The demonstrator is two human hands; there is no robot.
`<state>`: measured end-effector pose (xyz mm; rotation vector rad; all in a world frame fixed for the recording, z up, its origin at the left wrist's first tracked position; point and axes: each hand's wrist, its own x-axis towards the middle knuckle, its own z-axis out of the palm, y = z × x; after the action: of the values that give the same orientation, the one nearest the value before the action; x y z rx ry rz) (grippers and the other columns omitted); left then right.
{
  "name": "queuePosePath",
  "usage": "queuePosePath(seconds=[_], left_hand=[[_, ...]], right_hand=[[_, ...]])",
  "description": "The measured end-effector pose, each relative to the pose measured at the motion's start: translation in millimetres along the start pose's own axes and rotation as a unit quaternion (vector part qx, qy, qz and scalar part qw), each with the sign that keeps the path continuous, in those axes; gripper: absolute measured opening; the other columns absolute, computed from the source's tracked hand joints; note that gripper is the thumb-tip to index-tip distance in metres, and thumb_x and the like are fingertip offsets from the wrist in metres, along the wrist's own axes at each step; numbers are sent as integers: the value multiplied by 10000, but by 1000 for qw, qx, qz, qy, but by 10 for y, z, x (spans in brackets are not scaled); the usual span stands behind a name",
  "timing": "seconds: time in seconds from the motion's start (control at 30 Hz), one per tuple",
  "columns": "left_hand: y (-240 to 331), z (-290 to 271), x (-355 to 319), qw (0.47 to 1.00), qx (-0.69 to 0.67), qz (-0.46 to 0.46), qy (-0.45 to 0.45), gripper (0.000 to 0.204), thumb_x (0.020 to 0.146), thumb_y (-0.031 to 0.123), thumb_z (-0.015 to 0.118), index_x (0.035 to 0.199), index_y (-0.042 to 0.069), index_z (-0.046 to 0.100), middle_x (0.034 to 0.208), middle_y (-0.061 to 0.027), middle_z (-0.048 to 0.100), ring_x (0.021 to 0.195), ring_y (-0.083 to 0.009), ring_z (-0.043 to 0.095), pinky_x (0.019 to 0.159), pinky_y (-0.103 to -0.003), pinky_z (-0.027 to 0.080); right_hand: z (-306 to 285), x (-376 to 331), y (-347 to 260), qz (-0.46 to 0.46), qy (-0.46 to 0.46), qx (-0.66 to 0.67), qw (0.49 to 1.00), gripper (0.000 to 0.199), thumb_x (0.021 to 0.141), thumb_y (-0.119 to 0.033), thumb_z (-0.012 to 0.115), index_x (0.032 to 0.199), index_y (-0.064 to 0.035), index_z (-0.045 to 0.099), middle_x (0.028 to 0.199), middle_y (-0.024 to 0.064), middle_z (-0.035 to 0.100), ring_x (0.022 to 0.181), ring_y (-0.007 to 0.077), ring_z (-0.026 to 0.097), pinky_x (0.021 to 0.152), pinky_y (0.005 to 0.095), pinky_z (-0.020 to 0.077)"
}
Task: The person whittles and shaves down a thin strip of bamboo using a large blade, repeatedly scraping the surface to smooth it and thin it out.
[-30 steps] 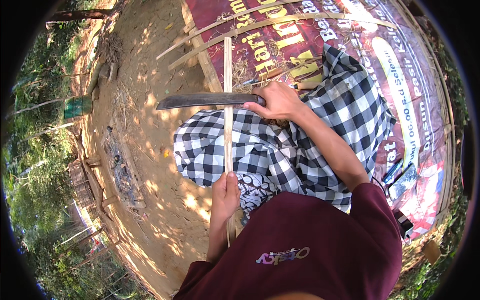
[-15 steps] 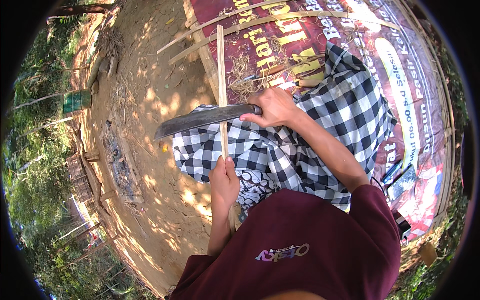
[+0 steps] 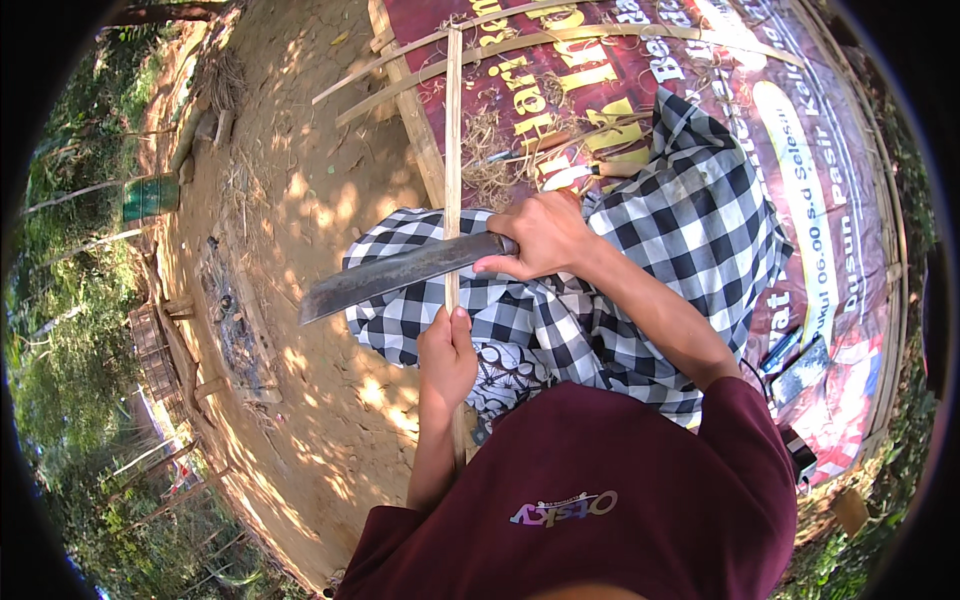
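Observation:
My left hand (image 3: 447, 360) grips a long thin bamboo strip (image 3: 453, 140) near its lower end, holding it upright over my lap. My right hand (image 3: 540, 235) is closed around the handle of a large dark knife (image 3: 395, 274). The blade lies across the strip just above my left hand, its tip pointing left. A black-and-white checked cloth (image 3: 690, 230) covers my legs beneath both hands.
A red printed banner (image 3: 600, 80) is spread on the ground ahead and to the right, with more bamboo strips (image 3: 560, 40) and shavings (image 3: 490, 150) on it. Bare sandy ground (image 3: 300, 200) lies to the left, with a green container (image 3: 150, 197) at the grassy edge.
The knife has slid down the strip toward my left hand, and its blade now tilts with the tip lower. The strip has stayed upright in my left hand.

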<state>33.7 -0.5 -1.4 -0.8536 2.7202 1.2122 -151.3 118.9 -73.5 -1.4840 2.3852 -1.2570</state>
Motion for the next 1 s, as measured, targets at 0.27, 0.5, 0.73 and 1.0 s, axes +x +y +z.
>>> queuePosePath(seconds=[0.27, 0.5, 0.73, 1.0], left_hand=[[55, 1, 75, 1000, 19, 11, 10, 303, 1009, 206, 418, 781, 19, 487, 551, -46, 444, 477, -133, 420, 459, -287, 328], [3, -78, 79, 1000, -6, -4, 27, 280, 984, 173, 435, 801, -22, 518, 559, -125, 496, 482, -186, 467, 496, -348, 369], [-76, -68, 59, 999, -38, -19, 25, 288, 982, 174, 435, 789, -24, 515, 540, -120, 461, 472, -181, 437, 494, -349, 364], [-123, -46, 77, 999, -39, 0, 10, 264, 997, 193, 434, 807, 23, 503, 567, -26, 427, 482, -115, 418, 466, -280, 337]], right_hand=[[-17, 50, 43, 14, 24, -34, 999, 655, 762, -722, 548, 685, -83, 667, 474, 133, 548, 461, 336, 588, 455, 417, 467], [19, 104, -16, 9, -18, -22, 1000, 612, 748, -693, 592, 687, -85, 631, 513, 112, 559, 485, 335, 587, 455, 426, 456], [133, 5, -148, -37, -7, -7, 999, 680, 771, -715, 547, 667, -50, 648, 463, 138, 534, 479, 332, 602, 459, 407, 478], [129, 24, -87, -32, -11, -43, 998, 603, 760, -672, 593, 711, -72, 616, 576, 105, 600, 507, 323, 606, 459, 415, 467]])
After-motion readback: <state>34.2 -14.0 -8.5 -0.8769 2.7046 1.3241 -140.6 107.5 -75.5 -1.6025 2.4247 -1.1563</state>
